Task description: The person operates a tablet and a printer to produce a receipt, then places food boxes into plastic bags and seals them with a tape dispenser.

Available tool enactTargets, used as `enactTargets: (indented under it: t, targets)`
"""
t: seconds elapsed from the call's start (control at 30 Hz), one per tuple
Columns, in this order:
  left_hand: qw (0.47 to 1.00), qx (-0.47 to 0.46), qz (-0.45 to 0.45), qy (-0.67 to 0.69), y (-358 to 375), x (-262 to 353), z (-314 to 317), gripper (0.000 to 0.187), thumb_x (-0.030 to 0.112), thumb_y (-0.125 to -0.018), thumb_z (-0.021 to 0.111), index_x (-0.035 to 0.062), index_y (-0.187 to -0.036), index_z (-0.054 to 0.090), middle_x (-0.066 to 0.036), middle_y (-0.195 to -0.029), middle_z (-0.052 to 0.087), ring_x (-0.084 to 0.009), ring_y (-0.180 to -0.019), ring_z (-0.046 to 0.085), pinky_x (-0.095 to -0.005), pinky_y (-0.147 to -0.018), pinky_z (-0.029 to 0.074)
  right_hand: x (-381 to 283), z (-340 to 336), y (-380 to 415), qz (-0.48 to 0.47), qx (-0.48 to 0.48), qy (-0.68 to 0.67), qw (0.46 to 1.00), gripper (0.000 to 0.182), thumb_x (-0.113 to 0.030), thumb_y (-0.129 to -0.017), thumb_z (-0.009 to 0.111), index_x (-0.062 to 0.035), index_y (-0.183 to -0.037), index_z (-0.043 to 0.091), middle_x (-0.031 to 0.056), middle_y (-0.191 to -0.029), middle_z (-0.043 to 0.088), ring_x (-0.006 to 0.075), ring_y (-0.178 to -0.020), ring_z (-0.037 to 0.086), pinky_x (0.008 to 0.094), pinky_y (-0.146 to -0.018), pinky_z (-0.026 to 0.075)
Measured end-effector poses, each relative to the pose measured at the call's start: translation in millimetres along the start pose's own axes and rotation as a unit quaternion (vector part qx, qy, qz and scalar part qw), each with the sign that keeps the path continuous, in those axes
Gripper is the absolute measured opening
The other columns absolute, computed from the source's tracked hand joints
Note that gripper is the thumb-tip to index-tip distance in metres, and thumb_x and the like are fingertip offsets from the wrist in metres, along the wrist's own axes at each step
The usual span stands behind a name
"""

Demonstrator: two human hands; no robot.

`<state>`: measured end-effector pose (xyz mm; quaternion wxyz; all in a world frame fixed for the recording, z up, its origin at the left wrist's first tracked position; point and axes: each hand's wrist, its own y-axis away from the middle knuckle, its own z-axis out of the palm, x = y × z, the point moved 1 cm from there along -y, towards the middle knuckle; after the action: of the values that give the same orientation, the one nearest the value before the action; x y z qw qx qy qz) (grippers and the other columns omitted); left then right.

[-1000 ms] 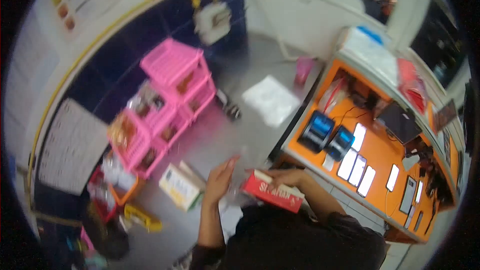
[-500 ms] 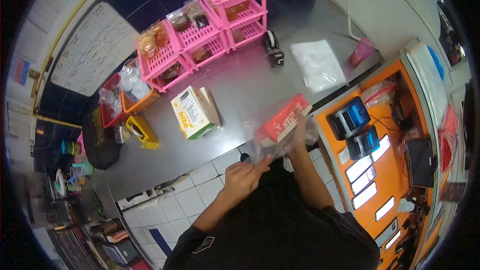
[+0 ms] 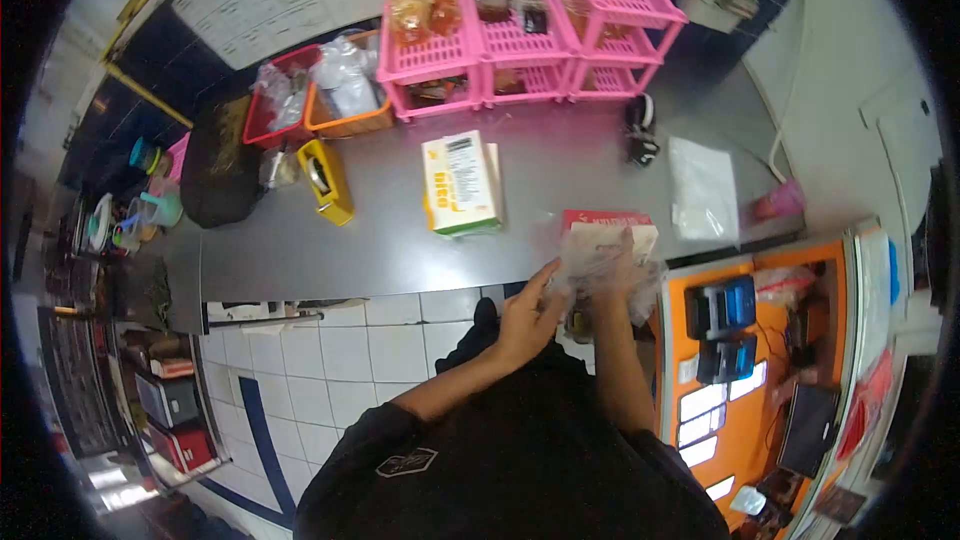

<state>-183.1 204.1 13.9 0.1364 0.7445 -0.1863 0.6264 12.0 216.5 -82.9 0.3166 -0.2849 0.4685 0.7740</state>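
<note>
At centre right, a red carton [image 3: 606, 223] in a clear plastic bag [image 3: 600, 265] is gripped by right hand [image 3: 612, 270]; left hand [image 3: 528, 312] fingers pinch the bag. Judged light, rigid, slippery film; best held by carton edges.

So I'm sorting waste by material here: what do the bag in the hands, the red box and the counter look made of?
Bag: thin clear plastic, crinkled and see-through. Red box: probably printed cardboard, with flat faces and sharp edges. Counter: seemingly stainless steel, grey with a dull sheen.
</note>
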Motion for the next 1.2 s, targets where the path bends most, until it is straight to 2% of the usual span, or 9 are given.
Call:
enactTargets:
  t: [0.2,0.27,0.33,0.4,0.47,0.57,0.73,1.03,1.2]
  targets:
    - [0.919,-0.019,-0.171,0.354,-36.5,-4.4,-10.8,0.064,0.008,-0.091,0.065,0.0022,-0.144,0.028,-0.009,-0.089,0.061,-0.0144,-0.075,0.062,-0.0279,-0.068,0.052,-47.0,-3.3,28.2,0.145,-0.090,0.293,0.941,0.073,-0.038,-0.086,0.070,-0.0129,-0.141,0.030,0.0226,-0.144,0.036,0.0396,-0.131,0.040,0.0603,-0.098,0.040]
    - [0.914,-0.021,-0.174,0.366,-44.4,-2.0,-17.8,0.061,0.008,-0.091,0.064,0.0017,-0.142,0.029,-0.010,-0.090,0.061,-0.0155,-0.075,0.063,-0.0288,-0.068,0.053,-72.5,-19.0,9.5,-0.090,-0.198,0.687,0.693,0.071,-0.034,-0.084,0.070,-0.0143,-0.142,0.033,0.0234,-0.143,0.037,0.0428,-0.131,0.038,0.0581,-0.100,0.037]
    - [0.910,-0.035,-0.188,0.368,-49.4,5.6,-25.2,0.059,0.007,-0.091,0.063,0.0012,-0.140,0.030,-0.010,-0.092,0.061,-0.0166,-0.075,0.063,-0.0297,-0.069,0.054,-104.4,27.5,64.3,-0.449,-0.007,0.765,0.462,0.067,-0.030,-0.082,0.071,-0.0135,-0.139,0.040,0.0241,-0.126,0.053,0.0421,-0.117,0.052,0.0510,-0.092,0.044]
    - [0.905,-0.043,-0.185,0.381,-66.3,16.4,-29.4,0.054,0.008,-0.093,0.062,0.0005,-0.137,0.033,-0.011,-0.095,0.061,-0.0176,-0.076,0.064,-0.0309,-0.068,0.055,-114.0,50.0,57.4,-0.547,0.091,0.765,0.327,0.063,-0.024,-0.080,0.071,-0.0128,-0.136,0.044,0.0198,-0.101,0.065,0.0371,-0.096,0.063,0.0470,-0.082,0.050]
    - [0.933,-0.036,-0.149,0.327,-89.4,11.8,-28.1,0.048,0.011,-0.093,0.061,0.0001,-0.133,0.037,-0.012,-0.092,0.062,-0.0180,-0.075,0.064,-0.0307,-0.066,0.054,-126.7,36.7,-13.0,-0.378,0.011,0.798,0.469,0.058,-0.020,-0.078,0.071,-0.0133,-0.132,0.050,0.0154,-0.079,0.067,0.0364,-0.077,0.066,0.0449,-0.071,0.052]
    - [0.922,-0.001,-0.210,0.326,-133.4,16.7,-30.8,0.042,0.006,-0.090,0.060,0.0007,-0.128,0.044,-0.010,-0.086,0.063,-0.0180,-0.072,0.063,-0.0296,-0.064,0.053,-178.4,55.5,-36.1,-0.406,0.012,0.735,0.543,0.058,-0.017,-0.076,0.070,-0.0124,-0.131,0.053,0.0140,-0.070,0.064,0.0339,-0.071,0.066,0.0420,-0.068,0.051]
    - [0.921,-0.001,-0.174,0.349,-143.0,68.3,-30.8,0.039,0.006,-0.090,0.062,0.0013,-0.124,0.045,-0.008,-0.084,0.060,-0.0175,-0.072,0.063,-0.0301,-0.063,0.053,-207.1,81.9,-22.9,-0.294,-0.283,0.466,0.785,0.045,-0.009,-0.082,0.065,-0.0070,-0.126,0.059,-0.0001,-0.060,0.054,0.0120,-0.057,0.052,0.0290,-0.058,0.045]
    - [0.962,0.054,-0.088,0.253,-135.9,96.0,-12.3,0.031,0.001,-0.091,0.061,0.0033,-0.120,0.050,-0.008,-0.087,0.063,-0.0175,-0.072,0.065,-0.0319,-0.067,0.055,-206.2,100.6,-21.3,-0.207,-0.389,0.370,0.818,0.043,-0.010,-0.091,0.064,-0.0071,-0.132,0.051,0.0004,-0.072,0.057,0.0038,-0.050,0.044,0.0193,-0.043,0.032]
    - [0.952,0.109,-0.181,0.222,-130.4,83.4,-4.3,0.033,0.002,-0.091,0.063,0.0034,-0.121,0.049,-0.007,-0.087,0.063,-0.0188,-0.075,0.066,-0.0320,-0.068,0.056,-208.9,99.9,-22.8,-0.122,-0.410,0.290,0.856,0.041,-0.010,-0.090,0.065,-0.0083,-0.129,0.052,0.0016,-0.082,0.061,0.0030,-0.057,0.048,0.0175,-0.047,0.035]
